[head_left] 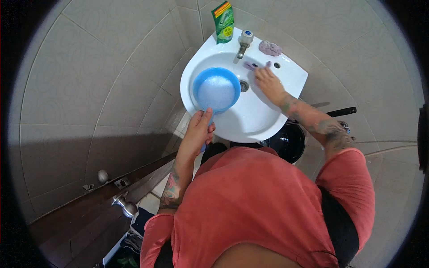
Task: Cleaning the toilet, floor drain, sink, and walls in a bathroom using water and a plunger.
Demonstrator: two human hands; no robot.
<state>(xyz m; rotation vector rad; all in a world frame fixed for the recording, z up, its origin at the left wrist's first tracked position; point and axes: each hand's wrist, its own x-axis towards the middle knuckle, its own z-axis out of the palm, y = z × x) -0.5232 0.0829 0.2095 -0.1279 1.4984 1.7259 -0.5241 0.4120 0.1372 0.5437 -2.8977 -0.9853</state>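
My left hand (199, 129) is closed round the handle of a blue plastic dipper (238, 94). White, foamy water fills the dipper, which is held over the left side of the white sink (254, 127). At the basin's back right wall, my right hand (269, 85) is bent down with its fingers pressing a thin purple cloth (249, 66) against the surface. Most of that cloth is hidden under the fingers. A crumpled greyish-purple piece, cloth or sponge (270, 48), lies on the back rim behind my right hand.
A metal faucet (244, 43) and a green pouch (223, 22) stand at the sink's back. The drain (243, 86) lies between dipper and right hand. Below right are a black bucket (290, 143) and a black handle (342, 112). A wooden door with a metal knob (125, 205) stands lower left.
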